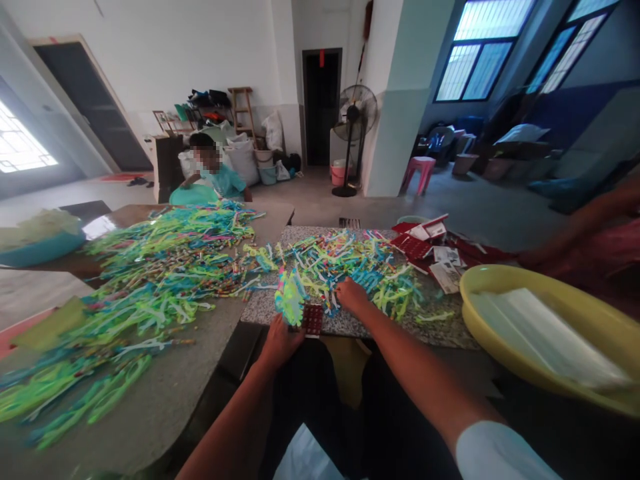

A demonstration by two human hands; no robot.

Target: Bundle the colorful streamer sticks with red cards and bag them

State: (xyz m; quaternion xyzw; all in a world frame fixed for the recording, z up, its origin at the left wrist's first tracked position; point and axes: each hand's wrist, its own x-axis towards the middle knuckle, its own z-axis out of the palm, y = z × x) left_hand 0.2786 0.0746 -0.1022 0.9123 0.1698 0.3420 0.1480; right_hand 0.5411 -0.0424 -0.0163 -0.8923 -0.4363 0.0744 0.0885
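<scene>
My left hand is closed around a bunch of green, yellow and pink strips together with a small dark red card at the near edge of a speckled stone slab. My right hand rests on the slab with its fingers pinched on a strip from the loose pile of coloured strips spread across it. Both forearms reach out from the bottom of the view.
A long grey table on the left is heaped with more green and blue strips. A yellow basin with clear bags sits at right, red packets behind it. Another person sits beyond the table. A fan stands by the pillar.
</scene>
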